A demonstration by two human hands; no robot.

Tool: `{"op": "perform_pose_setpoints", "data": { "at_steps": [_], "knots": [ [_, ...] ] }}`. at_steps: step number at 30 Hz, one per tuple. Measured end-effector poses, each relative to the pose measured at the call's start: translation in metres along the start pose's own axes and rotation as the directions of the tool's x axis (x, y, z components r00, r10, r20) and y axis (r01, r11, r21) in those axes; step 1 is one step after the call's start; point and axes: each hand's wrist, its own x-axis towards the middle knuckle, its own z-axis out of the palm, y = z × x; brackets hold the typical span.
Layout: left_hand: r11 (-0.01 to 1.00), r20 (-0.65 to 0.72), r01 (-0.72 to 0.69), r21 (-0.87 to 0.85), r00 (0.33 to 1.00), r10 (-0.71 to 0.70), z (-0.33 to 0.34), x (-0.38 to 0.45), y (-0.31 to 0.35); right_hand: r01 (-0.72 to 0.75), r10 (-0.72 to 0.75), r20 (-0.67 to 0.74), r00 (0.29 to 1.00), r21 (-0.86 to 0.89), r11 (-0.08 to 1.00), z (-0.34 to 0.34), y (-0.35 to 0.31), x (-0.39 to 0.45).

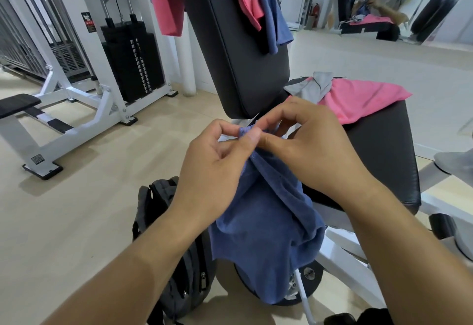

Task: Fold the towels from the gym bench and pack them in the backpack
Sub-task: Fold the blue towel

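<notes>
Above the backpack (176, 242), in front of the tabletop (384, 150): blue towel (266, 235) hanging, top edge pinched by left hand (215, 168) and right hand (307, 150), close together. Better to slide apart along the hem to the corners, pull taut, then fold.

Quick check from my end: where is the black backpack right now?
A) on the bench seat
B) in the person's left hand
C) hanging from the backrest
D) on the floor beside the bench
D: the backpack stands on the floor beside the bench, below the blue towel that both hands pinch.
</notes>
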Motion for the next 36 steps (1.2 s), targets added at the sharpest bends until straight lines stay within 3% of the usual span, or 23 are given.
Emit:
{"op": "perform_pose_setpoints", "data": {
  "at_steps": [3,7,10,13,19,23,26,30,34,36],
  "knots": [
    [1.000,0.035,-0.016,-0.024,0.999,0.016,-0.004,0.000,0.000,-0.008,0.008,0.057,0.998,-0.015,1.000,-0.008,0.003,0.003],
    [0.997,0.032,-0.053,-0.062,0.998,0.055,-0.015,0.004,0.001,0.031,0.006,0.257,0.966,-0.136,0.990,-0.029,0.011,0.009],
    [0.988,0.114,-0.033,-0.153,0.992,0.050,-0.030,0.009,0.007,-0.048,0.096,0.352,0.931,-0.143,0.989,-0.034,0.012,0.008],
    [0.976,0.115,0.007,-0.217,0.993,0.019,-0.046,0.015,0.008,-0.103,0.098,0.356,0.929,-0.004,0.995,-0.025,0.007,0.008],
    [0.943,-0.070,-0.023,-0.331,0.998,-0.001,-0.071,0.022,0.020,-0.083,-0.019,0.318,0.948,0.303,0.949,-0.011,-0.019,0.000],
    [0.987,-0.164,-0.059,-0.150,0.986,0.034,-0.079,0.023,0.017,-0.171,0.070,0.317,0.946,0.300,0.938,-0.002,-0.021,0.000],
    [0.998,-0.135,-0.065,0.021,0.989,0.068,-0.083,0.022,0.008,-0.222,0.153,0.331,0.931,0.184,0.957,0.004,-0.015,0.001],
    [0.992,-0.105,-0.076,0.097,0.991,0.086,-0.087,0.023,-0.003,-0.281,0.211,0.359,0.909,0.155,0.947,0.006,-0.014,0.003],
    [0.993,-0.149,-0.054,0.107,0.986,0.070,-0.089,0.025,-0.011,-0.319,0.274,0.247,0.929,0.166,0.933,0.012,-0.012,0.006],
    [0.988,-0.193,-0.047,0.150,0.978,0.076,-0.084,0.024,-0.018,-0.269,0.254,0.161,0.954,0.076,0.960,0.015,-0.011,0.006]
  ]
}}
